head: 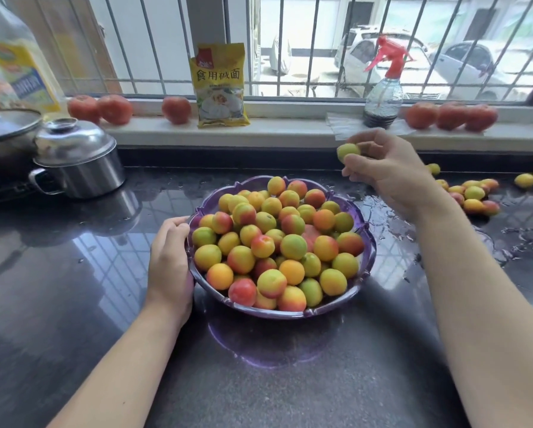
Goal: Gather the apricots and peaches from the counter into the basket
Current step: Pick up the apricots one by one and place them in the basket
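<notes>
Head view: purple basket (371,251) in mid-counter, heaped with apricots and peaches (277,242) in yellow, green and red. Left hand (169,261) against the basket's left rim, fingers curled over the edge and gripping it. Right hand (385,171) raised above and beyond the basket's far right side, thumb and fingertips pinching one yellow-green apricot (348,152). More loose fruit (472,196) on the wet dark counter (73,273) to the right, well apart from the basket. Steel pot (76,159) with lid at far left. On the windowsill (274,131): tomatoes (114,109), a yellow packet (220,84), a spray bottle (382,88) with a red trigger
</notes>
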Available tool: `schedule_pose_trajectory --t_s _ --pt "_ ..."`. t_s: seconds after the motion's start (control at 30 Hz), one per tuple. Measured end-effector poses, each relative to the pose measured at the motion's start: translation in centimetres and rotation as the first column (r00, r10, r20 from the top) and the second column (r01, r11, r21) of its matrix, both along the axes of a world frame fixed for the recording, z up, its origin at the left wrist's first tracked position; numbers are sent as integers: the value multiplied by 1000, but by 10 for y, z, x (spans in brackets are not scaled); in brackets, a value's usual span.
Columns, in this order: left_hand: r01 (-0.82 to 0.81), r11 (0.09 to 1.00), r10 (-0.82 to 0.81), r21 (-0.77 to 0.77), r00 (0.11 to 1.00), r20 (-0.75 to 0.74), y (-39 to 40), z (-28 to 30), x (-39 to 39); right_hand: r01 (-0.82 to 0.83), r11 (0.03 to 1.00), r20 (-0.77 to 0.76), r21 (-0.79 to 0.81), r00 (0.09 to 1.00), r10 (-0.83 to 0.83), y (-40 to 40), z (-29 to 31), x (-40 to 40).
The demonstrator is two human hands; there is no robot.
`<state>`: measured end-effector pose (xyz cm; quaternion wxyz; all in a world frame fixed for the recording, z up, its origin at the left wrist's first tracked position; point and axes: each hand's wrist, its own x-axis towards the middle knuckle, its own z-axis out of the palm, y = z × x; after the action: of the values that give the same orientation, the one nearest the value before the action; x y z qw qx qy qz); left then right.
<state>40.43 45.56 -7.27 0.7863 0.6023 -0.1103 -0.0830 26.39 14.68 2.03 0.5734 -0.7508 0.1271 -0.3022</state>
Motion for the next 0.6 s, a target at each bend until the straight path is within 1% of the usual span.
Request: schedule_pose_trajectory --t_s 0.03,0.1,0.17,0.27,0.33,0.47,0.6 --pt "-2 1000 2 3 1000 -2 0 0 0 -69 997 -25 -29 997 68 11 7 2" --pt "-3 1000 3 11 1000 -6 1 0 0 -151 980 -107 -130 985 138 32 17 5" --pt "2 1000 -2 12 1000 -10 1 1 -1 -200 954 -188 -224 969 159 52 23 8" --pt "1 1000 -1 15 1000 -7 0 3 -2 -231 923 -289 -307 947 141 73 28 14" --pt "3 1000 -3 18 1000 -1 0 4 -3 -234 915 -312 -327 941 129 84 27 22" --pt "5 1000 -5 25 1000 -1 1 3 -3 -199 916 -283 -347 954 100 98 22 37" --pt "7 1000 -7 25 1000 -4 1 4 -2 -285 897 -351 -338 923 161 100 22 38"
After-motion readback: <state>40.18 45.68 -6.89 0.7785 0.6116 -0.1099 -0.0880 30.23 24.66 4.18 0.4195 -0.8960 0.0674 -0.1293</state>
